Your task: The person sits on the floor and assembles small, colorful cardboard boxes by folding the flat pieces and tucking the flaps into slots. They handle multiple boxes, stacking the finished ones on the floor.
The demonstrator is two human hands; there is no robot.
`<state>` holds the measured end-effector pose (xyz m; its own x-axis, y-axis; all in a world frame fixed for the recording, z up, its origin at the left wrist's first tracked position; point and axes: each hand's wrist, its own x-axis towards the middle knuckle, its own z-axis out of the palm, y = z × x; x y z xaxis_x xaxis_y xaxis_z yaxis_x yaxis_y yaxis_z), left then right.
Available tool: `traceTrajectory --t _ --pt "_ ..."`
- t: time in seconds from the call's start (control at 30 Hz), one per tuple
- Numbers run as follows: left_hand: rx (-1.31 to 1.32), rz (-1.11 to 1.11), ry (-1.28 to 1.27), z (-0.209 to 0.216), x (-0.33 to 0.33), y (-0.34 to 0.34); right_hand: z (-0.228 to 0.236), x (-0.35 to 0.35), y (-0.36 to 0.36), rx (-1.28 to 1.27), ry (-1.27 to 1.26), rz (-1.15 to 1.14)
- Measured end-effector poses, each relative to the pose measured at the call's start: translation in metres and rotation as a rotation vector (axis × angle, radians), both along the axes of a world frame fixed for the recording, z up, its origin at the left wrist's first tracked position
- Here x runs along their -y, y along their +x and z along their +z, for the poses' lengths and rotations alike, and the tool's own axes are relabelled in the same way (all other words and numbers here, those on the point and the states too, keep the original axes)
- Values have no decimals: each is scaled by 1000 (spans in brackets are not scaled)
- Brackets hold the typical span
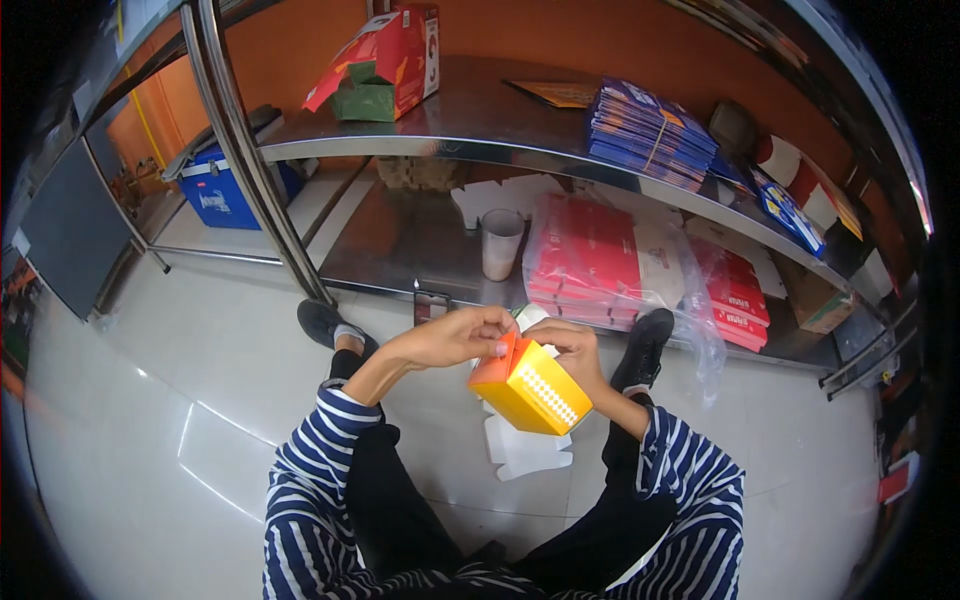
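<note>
Between my two hands, above my spread legs, is a small yellow and orange cardboard box (pixel 545 398) with a white dotted pattern on one face. My left hand (pixel 462 338) pinches an orange flap at the box's upper left edge. Curled over the far upper edge, my right hand (pixel 568 347) grips the box with its fingers partly hidden behind the cardboard. White cut cardboard (pixel 528 450) lies on the floor just below the box.
Ahead stands a steel shelf unit (pixel 470 148). Its lower level carries plastic-wrapped red flat cartons (pixel 590 250) and a translucent cup (pixel 501 245). Above are a red and green box (pixel 385 75) and a strapped blue stack (pixel 650 135). A blue cooler (pixel 222 195) sits left.
</note>
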<state>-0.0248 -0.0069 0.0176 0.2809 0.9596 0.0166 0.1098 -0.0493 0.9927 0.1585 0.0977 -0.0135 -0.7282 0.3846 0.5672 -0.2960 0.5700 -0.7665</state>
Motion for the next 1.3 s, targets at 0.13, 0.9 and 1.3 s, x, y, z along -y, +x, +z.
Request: traceTrajectory --t 0.13,0.9,1.3 --pt "81 -78 -17 1 0 -1 1 0 1 -39 -9 48" --pt "70 61 95 -13 3 14 6 -40 21 502 -319 -107" --pt "-284 -145 606 -1 11 18 18 -50 29 21 -822 174"
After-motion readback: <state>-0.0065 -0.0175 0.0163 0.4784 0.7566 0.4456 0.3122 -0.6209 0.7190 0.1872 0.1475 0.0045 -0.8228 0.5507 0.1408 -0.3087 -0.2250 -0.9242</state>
